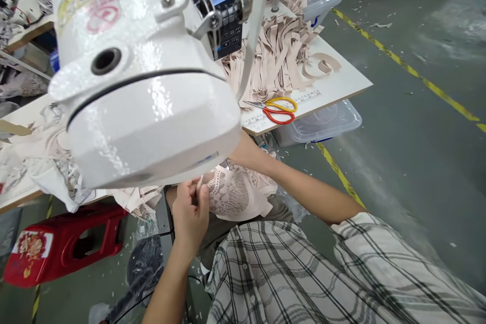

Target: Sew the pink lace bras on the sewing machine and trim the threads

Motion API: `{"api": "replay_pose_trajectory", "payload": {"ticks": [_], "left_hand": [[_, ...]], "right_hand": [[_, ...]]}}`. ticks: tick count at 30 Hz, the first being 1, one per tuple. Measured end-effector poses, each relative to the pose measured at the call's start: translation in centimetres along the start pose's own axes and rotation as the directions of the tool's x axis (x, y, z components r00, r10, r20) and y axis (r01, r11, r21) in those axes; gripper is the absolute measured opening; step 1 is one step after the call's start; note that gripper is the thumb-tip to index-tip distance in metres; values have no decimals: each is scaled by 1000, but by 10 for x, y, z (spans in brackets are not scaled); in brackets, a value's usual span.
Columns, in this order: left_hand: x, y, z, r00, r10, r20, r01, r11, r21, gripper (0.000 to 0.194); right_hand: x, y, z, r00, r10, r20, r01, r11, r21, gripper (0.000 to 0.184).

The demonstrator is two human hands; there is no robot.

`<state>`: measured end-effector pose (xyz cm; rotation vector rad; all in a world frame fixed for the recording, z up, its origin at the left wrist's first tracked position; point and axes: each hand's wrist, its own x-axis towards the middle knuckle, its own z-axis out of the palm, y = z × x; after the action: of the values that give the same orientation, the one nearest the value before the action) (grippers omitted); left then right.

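Note:
A pale pink lace bra (233, 195) hangs over my lap, just below the white sewing machine head (152, 121). My left hand (192, 207) pinches the bra's left edge between thumb and fingers. From the right, my right hand (240, 151) reaches in beneath the machine head, next to the upper part of the lace. Its fingers are hidden behind the machine, so their grip does not show. The needle area is covered by the machine head too.
Scissors (279, 110) with red and yellow handles lie on the table beside a printed ruler (304, 97). Behind them are piled beige fabric strips (279, 55). A control panel (218, 5) stands behind the machine. Fabric pieces (41, 152) and a red stool (68, 245) are at left.

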<state>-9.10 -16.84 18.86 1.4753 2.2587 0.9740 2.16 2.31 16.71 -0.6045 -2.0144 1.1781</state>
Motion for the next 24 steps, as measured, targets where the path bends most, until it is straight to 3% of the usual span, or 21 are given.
{"api": "replay_pose_trajectory", "payload": {"ticks": [3, 5, 7, 11, 24], "left_hand": [[-4, 3, 5, 977, 187, -105, -171, 975, 142, 21], [-5, 8, 11, 904, 389, -179, -328, 898, 291, 27], [-6, 13, 18, 852, 503, -144, -422, 823, 381, 38], [-8, 19, 27, 866, 500, -15, -447, 787, 426, 54], [-3, 29, 25, 892, 451, -1, -399, 790, 465, 45]], "right_hand": [[-5, 1, -6, 1000, 6, 16, -6, 999, 41, 7], [-6, 1, -8, 999, 12, 30, -14, 998, 62, 7], [-7, 1, -9, 999, 15, 44, -17, 998, 66, 7], [-6, 0, -7, 999, 13, 37, -15, 999, 41, 8], [0, 0, 2, 998, 49, -26, -50, 997, -61, 7]]}}
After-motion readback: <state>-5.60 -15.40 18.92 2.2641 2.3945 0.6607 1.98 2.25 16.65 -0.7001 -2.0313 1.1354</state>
